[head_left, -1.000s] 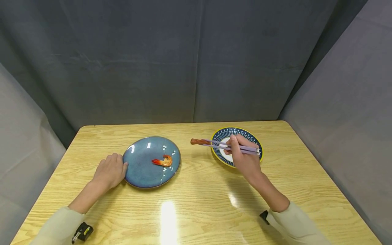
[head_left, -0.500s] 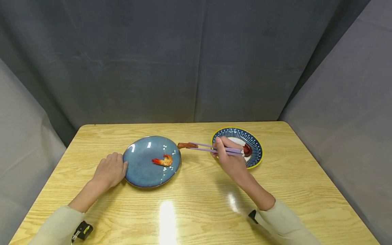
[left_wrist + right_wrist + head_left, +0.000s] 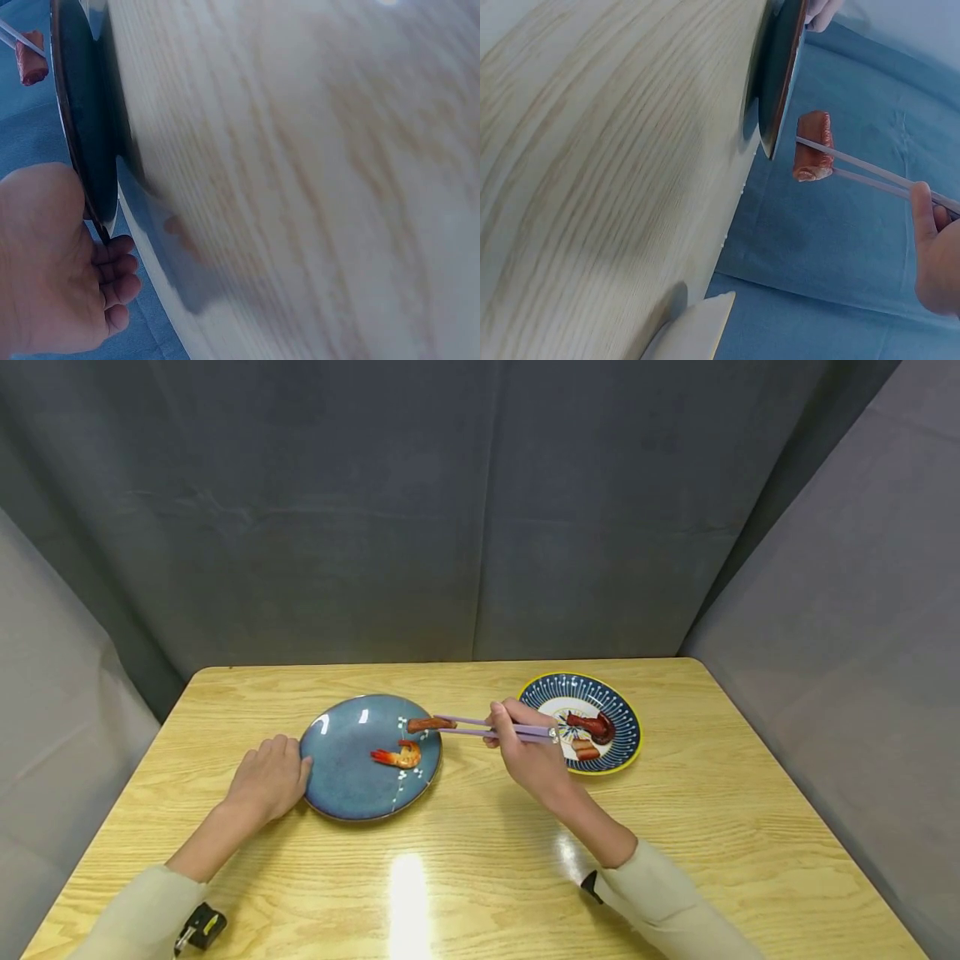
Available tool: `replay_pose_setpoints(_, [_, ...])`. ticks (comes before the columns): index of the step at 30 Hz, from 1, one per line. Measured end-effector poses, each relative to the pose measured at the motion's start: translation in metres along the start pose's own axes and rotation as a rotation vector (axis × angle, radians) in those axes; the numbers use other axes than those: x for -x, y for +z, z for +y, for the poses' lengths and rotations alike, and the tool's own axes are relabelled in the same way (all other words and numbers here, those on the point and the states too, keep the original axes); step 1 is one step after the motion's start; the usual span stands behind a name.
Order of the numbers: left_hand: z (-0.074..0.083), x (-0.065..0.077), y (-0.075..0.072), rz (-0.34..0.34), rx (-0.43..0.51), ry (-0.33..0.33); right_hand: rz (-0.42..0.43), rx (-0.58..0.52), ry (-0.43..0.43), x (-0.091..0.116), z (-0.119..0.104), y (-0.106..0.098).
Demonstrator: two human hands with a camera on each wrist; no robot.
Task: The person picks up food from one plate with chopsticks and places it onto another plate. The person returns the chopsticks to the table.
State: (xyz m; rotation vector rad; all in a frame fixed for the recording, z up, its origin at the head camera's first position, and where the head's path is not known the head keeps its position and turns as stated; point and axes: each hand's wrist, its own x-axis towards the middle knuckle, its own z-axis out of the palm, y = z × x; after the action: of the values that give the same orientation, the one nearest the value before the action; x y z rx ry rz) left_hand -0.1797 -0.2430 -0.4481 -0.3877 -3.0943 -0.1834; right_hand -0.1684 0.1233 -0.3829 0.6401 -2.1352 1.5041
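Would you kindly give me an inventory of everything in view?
Table: one, pale wood, lower head view
Blue plate: one, blue with white blossoms, left on the table
Shrimp: one, orange-red, on the blue plate
Patterned plate: one, navy and white, yellow rim, table's right
Curled food piece: one, dark red, on the patterned plate
Small food piece: apparently one, brown, beside the curled one
Chopsticks: two, lilac, between the plates
Pinched food piece: one, reddish-brown, at the chopstick tips
Back cloth: one, dark grey, behind
Side cloths: two, light grey, both sides
Wrist devices: two, black, near cuffs
Sleeves: two, pale green, on the forearms
Left hand: one, bare, gripping the blue plate's edge
Right hand: one, bare, holding the chopsticks
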Motion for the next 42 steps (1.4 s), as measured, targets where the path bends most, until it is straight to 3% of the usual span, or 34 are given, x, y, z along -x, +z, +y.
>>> replay_pose_setpoints(14, [-0.001, 0.002, -0.002, -0.001, -0.002, 0.002, -0.021, 0.008, -0.014, -0.005, 0.009, 0.023])
replay_pose_setpoints(42, [-0.001, 0.000, 0.001, -0.001, 0.012, -0.003, -0.094, 0.125, -0.084, -0.012, 0.019, 0.043])
